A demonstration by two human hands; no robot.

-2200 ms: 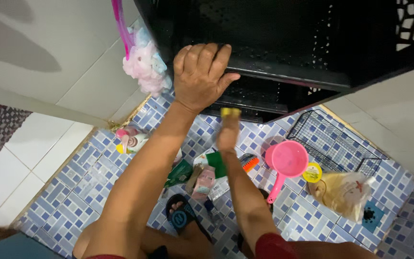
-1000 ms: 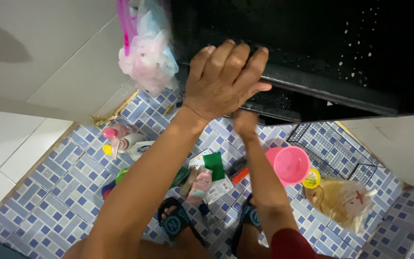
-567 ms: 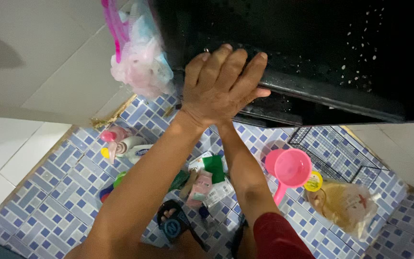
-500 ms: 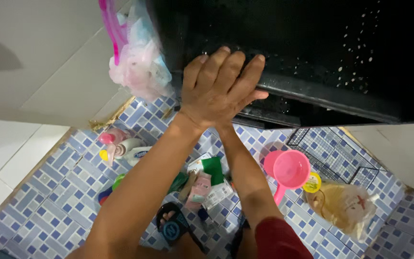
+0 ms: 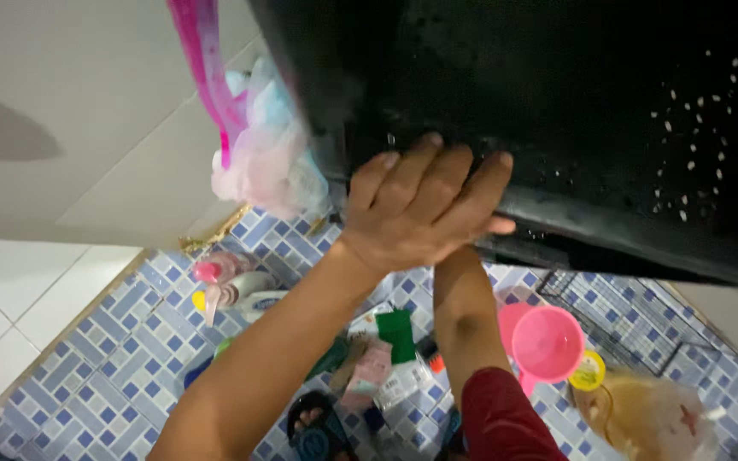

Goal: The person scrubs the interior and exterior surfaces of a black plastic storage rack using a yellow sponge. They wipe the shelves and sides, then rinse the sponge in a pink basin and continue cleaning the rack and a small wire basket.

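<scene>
While the left hand lies flat with fingers spread on the wet edge of the black plastic rack, gripping nothing, the right hand is hidden underneath, so its grip cannot be told, and reaching deeper probably needs steady bracing

Right hand, earlier visible with a yellow sponge, now hidden behind left hand.

Black plastic shelf glossy, wet w/ droplets; pink scoop smooth plastic; floor tiles glazed; mesh pouf soft
</scene>
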